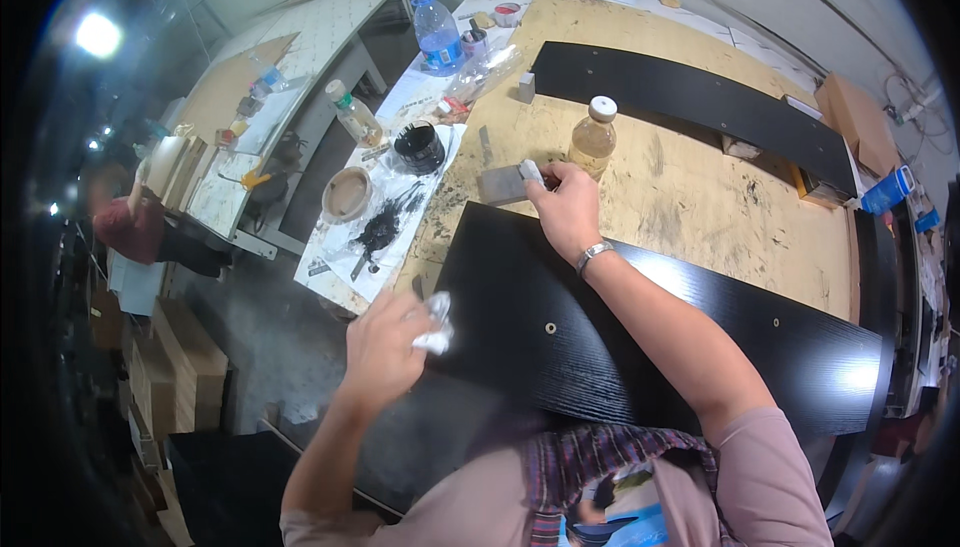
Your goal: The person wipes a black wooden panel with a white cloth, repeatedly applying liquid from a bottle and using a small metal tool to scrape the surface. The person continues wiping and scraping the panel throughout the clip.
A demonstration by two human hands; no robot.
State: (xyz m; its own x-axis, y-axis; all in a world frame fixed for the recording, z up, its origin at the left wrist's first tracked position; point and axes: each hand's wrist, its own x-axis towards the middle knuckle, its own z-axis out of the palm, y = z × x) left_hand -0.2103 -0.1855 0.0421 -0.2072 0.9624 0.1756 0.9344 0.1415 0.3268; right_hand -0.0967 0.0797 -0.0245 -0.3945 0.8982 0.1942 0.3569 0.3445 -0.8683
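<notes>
Only partly visible; white wad (437, 327) in blurry left hand (385, 347)

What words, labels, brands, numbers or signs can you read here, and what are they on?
None can be read with certainty.
Large clear bottle with a blue cap: blue label, its print too small to read.
White paper sheet under the black cup: small dark marks, too small to read.
Blue container at the right: pale markings, too blurred to read.
</notes>
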